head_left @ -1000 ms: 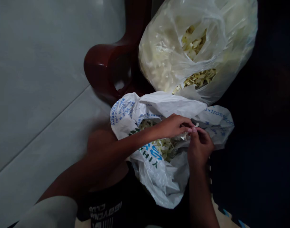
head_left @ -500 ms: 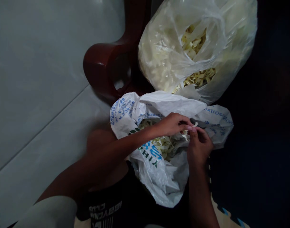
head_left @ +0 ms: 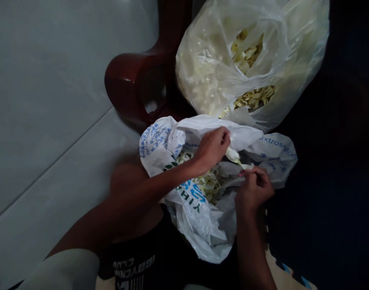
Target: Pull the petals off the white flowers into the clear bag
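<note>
My left hand [head_left: 211, 148] is closed in a pinch above the white printed sack [head_left: 210, 237], on the upper end of a pale, petal-like strip [head_left: 232, 155]. Lower and to the right, the fingertips of my right hand [head_left: 253, 187] pinch the thin other end of the strip, where a small white curl sticks out. The strip spans the gap between both hands. Inside the open sack, under my left forearm, lies a heap of pale greenish-white curled strips [head_left: 210, 185].
A large translucent plastic bag [head_left: 199, 68], torn open in places, holds yellowish strips [head_left: 255, 96] behind the sack. To its left stands a curved, dark red wooden furniture leg [head_left: 122, 80]. Grey floor tiles [head_left: 51, 80] extend on the left; the right side is dark.
My hands were together at the fingertips and are now apart. The left hand has moved up and left, the right slightly down, and the pale strip shows stretched between them.
</note>
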Demonstrator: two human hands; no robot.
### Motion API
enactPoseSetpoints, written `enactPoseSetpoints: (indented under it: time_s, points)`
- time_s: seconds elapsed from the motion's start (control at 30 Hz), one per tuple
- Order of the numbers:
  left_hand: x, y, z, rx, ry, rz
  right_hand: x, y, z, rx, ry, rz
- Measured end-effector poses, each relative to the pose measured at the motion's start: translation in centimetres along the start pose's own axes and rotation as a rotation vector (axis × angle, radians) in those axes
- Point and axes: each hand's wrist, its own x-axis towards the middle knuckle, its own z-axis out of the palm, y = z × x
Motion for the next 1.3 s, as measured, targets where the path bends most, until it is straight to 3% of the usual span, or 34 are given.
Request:
enactPoseSetpoints:
  time_s: [0.2, 0.3, 0.4, 0.5, 0.57, 0.73, 0.83, 0.93, 1.0, 1.03, 1.07, 1.13, 1.2, 1.3]
  points:
    - [0.3, 0.7, -0.6, -0.055, 0.183, -0.014, -0.5, -0.4, 0.7, 0.111, 0.286, 0.000]
    - [0.4, 0.8, -0.6, -0.076, 0.272, -0.015, -0.3, -0.3, 0.6, 0.101, 0.354, 0.046]
    - [1.6, 0.2, -1.9, -0.171, 0.388, -0.056, 0.7, -0.1, -0.4, 0.116, 0.374, 0.130]
    - [3.0, -0.9, -3.8, -0.258, 0.422, -0.068, 1.8, 0.1, -1.3, 0.138, 0.278, 0.190]
    - [3.5, -1.4, -4.4, -0.251, 0.293, -0.043, 1.6, 0.2, -1.3, 0.144, 0.146, 0.228]
    - [2.3, -1.1, -3.7, -0.107, -0.279, 0.060, -1.4, 0.0, 0.4, 0.117, -0.199, 0.254]
    - [1.7, -0.7, -3.7, -0.057, -0.472, 0.102, -1.8, -0.3, 1.1, 0.024, -0.182, 0.149]
    - [1.5, -0.8, -4.2, 0.056, -0.574, 0.179, 1.4, -0.6, 1.9, -0.009, -0.031, 0.007]
    - [1.2, -1.2, -4.3, 0.237, -0.608, 0.244, 5.4, -0.4, 3.1, -0.038, -0.013, -0.063]
    - [1.1, -1.4, -4.2, 0.338, -0.621, 0.278, 7.8, -0.2, 4.0, -0.160, -0.017, -0.145]
    - [0.8, -1.5, -4.1, 0.420, -0.632, 0.306, 10.2, 0.1, 5.1, -0.339, -0.067, -0.199]
    - [0.2, -1.7, -3.9, 0.483, -0.637, 0.329, 15.1, 0.8, 7.7, -0.844, -0.357, -0.263]
    - [-0.6, -1.5, -4.4, 0.438, -0.603, 0.300, 19.1, 1.4, 10.3, -0.971, -0.527, -0.257]
    - [-3.1, -1.3, -6.6, 0.411, -0.527, 0.269, 22.7, 2.2, 13.2, -1.107, -0.763, -0.246]
